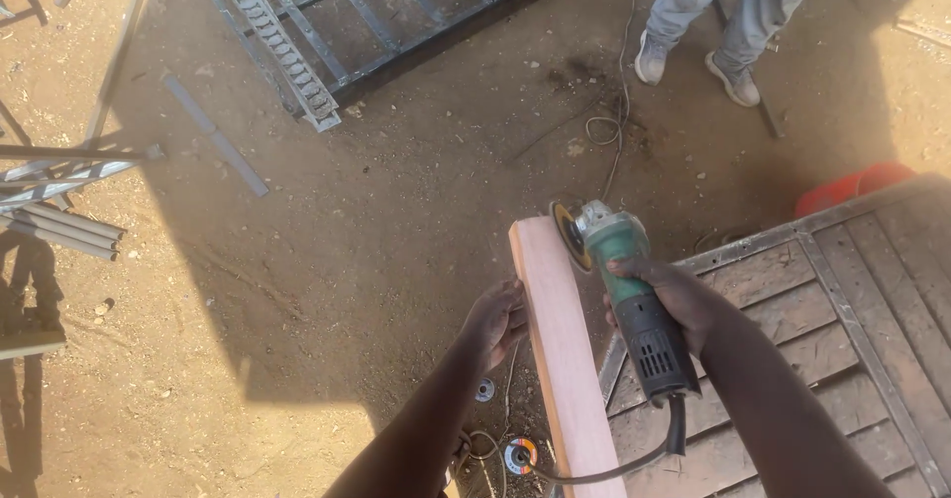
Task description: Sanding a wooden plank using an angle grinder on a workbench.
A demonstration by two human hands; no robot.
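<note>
While left hand (495, 320) steadies plank (560, 349), right hand (669, 295) clasps grinder (624, 280).

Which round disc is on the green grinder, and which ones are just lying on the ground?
The yellowish disc at the plank's far end is on the grinder. The small silver disc and the colourful disc lie on the dirt.

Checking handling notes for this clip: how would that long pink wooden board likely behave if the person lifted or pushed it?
The wooden board looks stiff: it runs straight with no sag. Long and narrow, steadied only by the left hand at one edge, it would probably swing or tip if pushed. Its flat faces make rolling unlikely.
</note>
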